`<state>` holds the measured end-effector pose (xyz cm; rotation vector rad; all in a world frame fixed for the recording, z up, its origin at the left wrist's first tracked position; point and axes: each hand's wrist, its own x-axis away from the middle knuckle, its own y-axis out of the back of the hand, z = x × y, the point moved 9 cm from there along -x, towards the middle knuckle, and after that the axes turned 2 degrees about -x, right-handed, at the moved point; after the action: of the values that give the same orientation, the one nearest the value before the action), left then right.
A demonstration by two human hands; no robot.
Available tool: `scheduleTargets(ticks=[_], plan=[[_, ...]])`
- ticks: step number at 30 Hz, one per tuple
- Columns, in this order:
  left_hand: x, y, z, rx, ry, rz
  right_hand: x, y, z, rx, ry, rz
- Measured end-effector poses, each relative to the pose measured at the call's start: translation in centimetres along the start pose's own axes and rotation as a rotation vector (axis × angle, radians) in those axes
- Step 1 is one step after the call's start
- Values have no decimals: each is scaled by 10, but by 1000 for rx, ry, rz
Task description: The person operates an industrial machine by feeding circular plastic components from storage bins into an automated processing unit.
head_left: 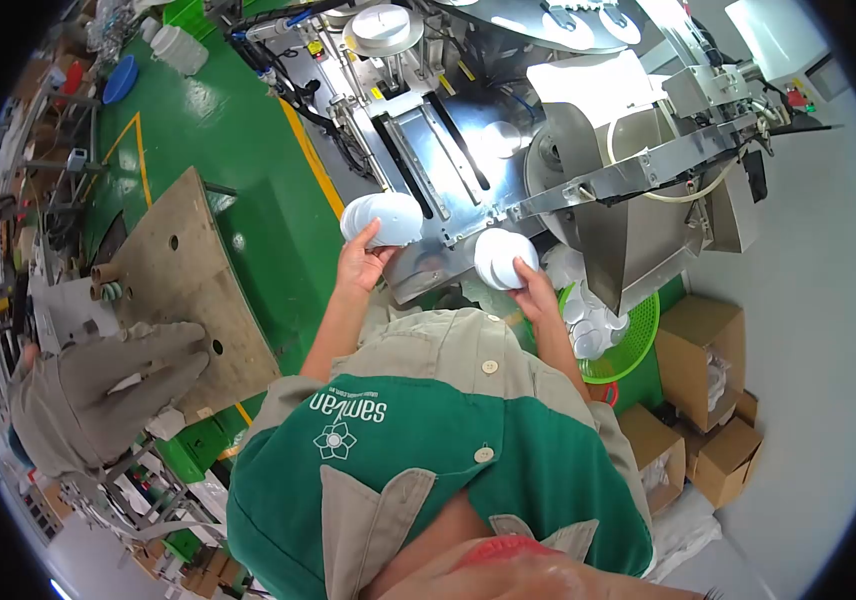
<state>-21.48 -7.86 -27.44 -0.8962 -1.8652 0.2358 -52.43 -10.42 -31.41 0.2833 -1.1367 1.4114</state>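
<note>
My left hand (360, 260) is closed on a small stack of white round lids (393, 215), held at the front left edge of a metal machine (453, 130). To the right, my right hand (536, 288) grips more white round lids (506, 258) by their near edge, thumb on top. Both sets of lids overlap and are tilted. Just right of my right hand, a green basket (638, 335) on the floor contains several white round pieces (593, 325).
Cardboard boxes (700, 345) stand along the right wall. A metal chute (638, 235) juts out at the machine's right. On the left, a co-worker (98, 390) bends beside a wooden board (173, 270) with holes. Yellow lines (313, 160) mark the green floor.
</note>
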Motion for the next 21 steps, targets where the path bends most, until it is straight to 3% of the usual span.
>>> scheduleTargets(ticks=[3, 7, 11, 15, 17, 19, 21], plan=[[-16, 11, -11, -62, 45, -23, 6, -2, -33, 51, -78, 6], [-38, 15, -21, -107, 189, 32, -5, -26, -98, -172, -46, -24], [-48, 20, -43, -236, 249, 131, -27, -44, -153, -301, 98, -363], [-42, 14, -65, -274, 290, 215, -33, -67, -162, -53, 144, -575], [-35, 15, -72, -326, 304, 250, -40, -44, -174, 179, 164, -872], [-32, 17, -76, -371, 288, 291, 9, -73, -140, 366, 204, -1070], [-26, 14, -82, -499, 260, 356, 42, -102, -100, 414, 592, -1016]])
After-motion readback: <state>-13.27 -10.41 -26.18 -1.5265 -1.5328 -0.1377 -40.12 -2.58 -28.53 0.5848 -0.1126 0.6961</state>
